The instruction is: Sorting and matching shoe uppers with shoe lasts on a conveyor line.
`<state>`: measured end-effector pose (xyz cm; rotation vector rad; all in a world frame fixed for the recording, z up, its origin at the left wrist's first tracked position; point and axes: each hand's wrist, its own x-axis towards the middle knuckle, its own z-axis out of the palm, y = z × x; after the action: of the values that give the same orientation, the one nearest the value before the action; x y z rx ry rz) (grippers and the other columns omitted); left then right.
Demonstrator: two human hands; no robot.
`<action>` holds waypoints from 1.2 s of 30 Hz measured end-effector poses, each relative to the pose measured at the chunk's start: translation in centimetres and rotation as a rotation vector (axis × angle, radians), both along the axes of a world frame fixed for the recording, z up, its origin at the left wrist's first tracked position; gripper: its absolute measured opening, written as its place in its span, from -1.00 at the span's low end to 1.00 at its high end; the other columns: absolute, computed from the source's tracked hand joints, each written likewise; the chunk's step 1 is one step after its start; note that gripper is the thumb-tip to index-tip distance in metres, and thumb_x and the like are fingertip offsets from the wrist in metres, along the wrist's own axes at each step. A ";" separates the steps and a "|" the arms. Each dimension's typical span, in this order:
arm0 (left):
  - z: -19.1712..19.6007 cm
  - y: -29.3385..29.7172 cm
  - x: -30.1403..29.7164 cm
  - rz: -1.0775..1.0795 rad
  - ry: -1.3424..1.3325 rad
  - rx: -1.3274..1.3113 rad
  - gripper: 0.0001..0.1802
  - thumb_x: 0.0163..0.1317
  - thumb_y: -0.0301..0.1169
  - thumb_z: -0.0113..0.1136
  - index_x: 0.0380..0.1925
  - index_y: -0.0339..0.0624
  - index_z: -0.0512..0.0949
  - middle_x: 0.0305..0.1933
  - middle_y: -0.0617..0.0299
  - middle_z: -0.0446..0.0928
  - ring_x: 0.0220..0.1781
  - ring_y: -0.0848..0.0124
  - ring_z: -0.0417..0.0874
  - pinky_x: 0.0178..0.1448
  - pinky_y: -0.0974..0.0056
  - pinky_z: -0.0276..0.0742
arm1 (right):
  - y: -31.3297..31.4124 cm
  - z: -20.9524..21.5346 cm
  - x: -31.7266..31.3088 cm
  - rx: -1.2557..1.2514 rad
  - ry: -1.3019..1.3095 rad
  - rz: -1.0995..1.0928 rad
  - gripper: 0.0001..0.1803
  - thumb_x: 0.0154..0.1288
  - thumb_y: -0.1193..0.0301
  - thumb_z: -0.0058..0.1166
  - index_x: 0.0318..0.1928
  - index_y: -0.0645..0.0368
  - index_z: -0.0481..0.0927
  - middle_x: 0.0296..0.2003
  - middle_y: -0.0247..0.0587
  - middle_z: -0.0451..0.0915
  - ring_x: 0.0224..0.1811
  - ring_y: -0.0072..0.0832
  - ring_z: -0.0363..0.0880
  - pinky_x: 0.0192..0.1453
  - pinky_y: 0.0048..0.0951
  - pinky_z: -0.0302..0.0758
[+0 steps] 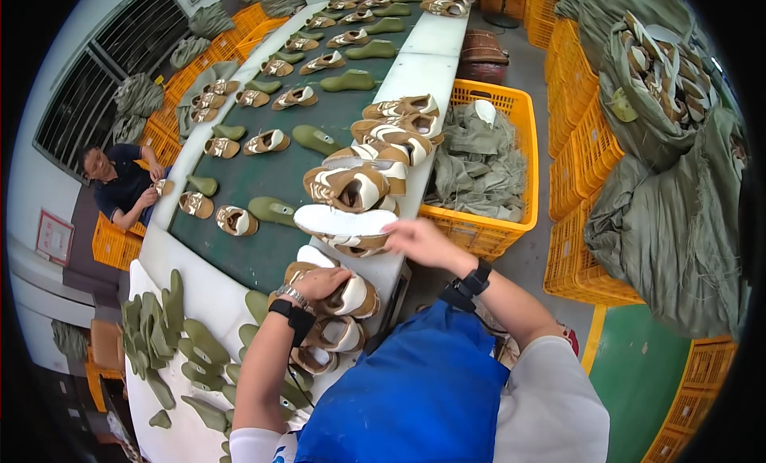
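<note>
My left hand [321, 284] grips a brown-and-white sneaker [361, 300] at its opening, close to my apron. Ahead of it, my right hand [424, 244] pinches the right end of a white insole-shaped piece [339, 221]. This piece lies flat side up over another brown-and-white shoe [361, 245], and I cannot tell whether the two are joined. Several more sneakers [348, 185] are crowded together just beyond, along the table's right edge. Two shoes [339, 334] sit below my left hand, partly covered by my forearm.
Rows of shoes and green shoe lasts [348, 81] run along the long green belt [231, 259]. Loose lasts [206, 342] lie at the left. A yellow crate [533, 168] of grey-green cloth stands right of the table. Crates [586, 156] are stacked farther right. Across the belt, a person [121, 180] handles a shoe.
</note>
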<state>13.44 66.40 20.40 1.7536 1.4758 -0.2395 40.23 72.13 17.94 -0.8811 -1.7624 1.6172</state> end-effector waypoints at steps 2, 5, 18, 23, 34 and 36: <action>0.2 0.4 0.3 -0.039 0.027 0.004 -0.47 0.33 0.01 -0.14 0.00 -0.22 0.46 -0.03 -0.20 0.52 0.07 0.04 0.52 0.17 0.14 0.37 | 2.9 -0.5 0.9 0.073 -0.114 -0.234 -0.61 0.29 0.34 0.03 0.06 0.30 0.48 -0.20 -0.16 0.63 -0.23 -0.56 0.58 -0.10 -0.52 0.51; -0.9 0.0 0.9 0.238 -0.034 0.398 -0.34 -0.05 -0.45 0.34 0.09 -0.16 0.27 -0.02 -0.22 0.45 0.05 -0.02 0.50 0.16 0.13 0.41 | 4.7 -5.9 -0.7 0.077 -0.143 -0.208 -0.40 0.29 0.18 0.06 0.22 0.29 0.32 0.05 -0.01 0.48 0.00 -0.39 0.51 0.10 -0.42 0.45; 0.0 2.7 2.4 -0.044 0.240 0.425 0.18 -0.36 -0.40 0.50 0.36 0.11 0.05 0.21 -0.12 0.24 0.06 -0.15 0.44 0.15 0.01 0.45 | 5.1 -8.0 -3.8 -0.355 -0.018 0.060 -0.36 0.33 0.06 0.01 0.21 0.30 0.31 -0.21 -0.27 0.57 -0.32 -0.58 0.49 -0.26 -0.57 0.47; 0.3 4.1 2.1 -0.075 0.230 0.306 0.20 -0.41 -0.33 0.52 0.35 0.14 0.07 0.14 -0.11 0.27 -0.01 -0.18 0.48 0.10 0.01 0.49 | 5.0 -7.4 -4.7 -0.484 -0.045 0.157 -0.44 0.31 0.05 -0.02 0.13 0.22 0.44 -0.26 -0.19 0.61 -0.34 -0.47 0.54 -0.26 -0.47 0.49; -0.1 3.7 1.8 -0.128 0.314 0.327 0.08 -0.34 -0.25 0.49 0.31 0.25 0.16 0.19 -0.07 0.24 -0.02 -0.11 0.46 0.07 0.02 0.51 | 10.6 0.7 -2.2 0.775 -0.398 -0.425 -0.71 0.06 0.34 0.16 -0.17 0.14 0.61 -0.31 -0.20 0.64 -0.21 -0.20 0.57 -0.05 -0.22 0.45; -0.1 3.7 1.9 -0.128 0.309 0.333 0.09 -0.34 -0.27 0.49 0.31 0.26 0.16 0.19 -0.07 0.24 -0.01 -0.11 0.46 0.07 0.02 0.51 | 12.1 -1.6 -4.2 1.028 -0.523 -0.432 -0.82 0.05 0.36 0.11 -0.32 0.11 0.63 -0.35 -0.22 0.64 -0.12 -0.22 0.50 0.05 -0.20 0.32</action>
<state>15.31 70.12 20.32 2.1580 1.6984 -0.3614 36.04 84.27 16.30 -1.0628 -2.1593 0.0938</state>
